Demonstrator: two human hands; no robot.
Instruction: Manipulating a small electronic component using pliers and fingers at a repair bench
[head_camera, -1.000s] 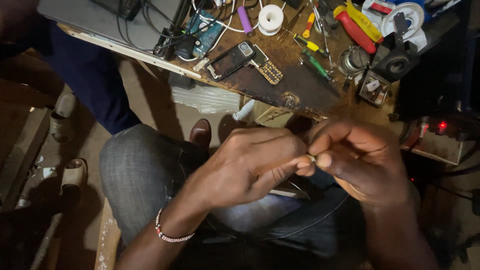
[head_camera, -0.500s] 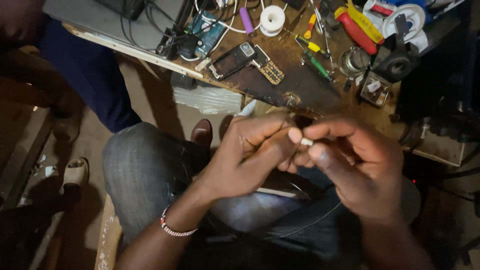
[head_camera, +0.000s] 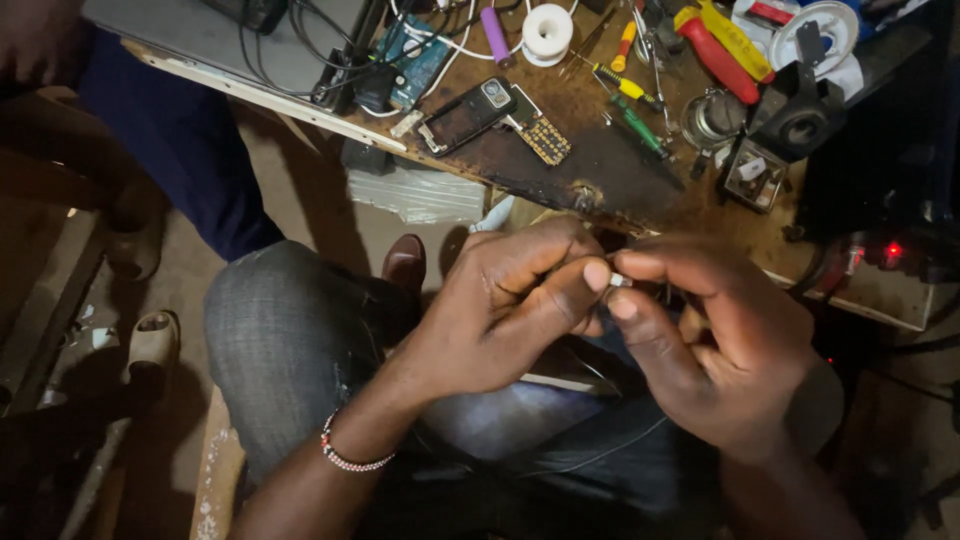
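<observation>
small pale part (head_camera: 618, 281) pinched between both hands, above the lap.
left hand (head_camera: 510, 310) and right hand (head_camera: 715, 345) meet fingertip to fingertip, thumbs clamped on it, just below the cluttered counter (head_camera: 600, 170).

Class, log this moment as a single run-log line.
left hand: pinching small pale part | right hand: pinching same part | place: over lap, before cluttered workbench | nearby: dismantled phone

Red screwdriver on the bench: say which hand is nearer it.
Right. The right hand sits below the red screwdriver; the left hand is farther off, down to its left.
</observation>
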